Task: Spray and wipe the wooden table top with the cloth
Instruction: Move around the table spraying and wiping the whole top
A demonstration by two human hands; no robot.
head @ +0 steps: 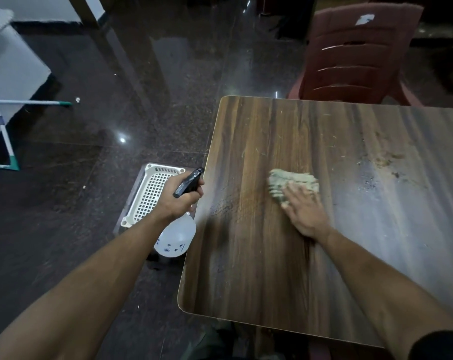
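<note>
The wooden table top (324,268) fills the right half of the view, with crumbs and specks toward its right side and wet spots near its left edge. My right hand (304,210) lies flat on a crumpled pale cloth (293,181) in the middle of the table, fingers straight and pressing it down. My left hand (178,202) grips the neck of a white spray bottle (176,237) with a black nozzle, held just off the table's left edge, nozzle pointing toward the table.
A white plastic basket (152,190) sits on the dark polished floor under my left hand. A maroon plastic chair (360,53) stands behind the table's far edge. A mop with a white handle (1,126) leans at the far left.
</note>
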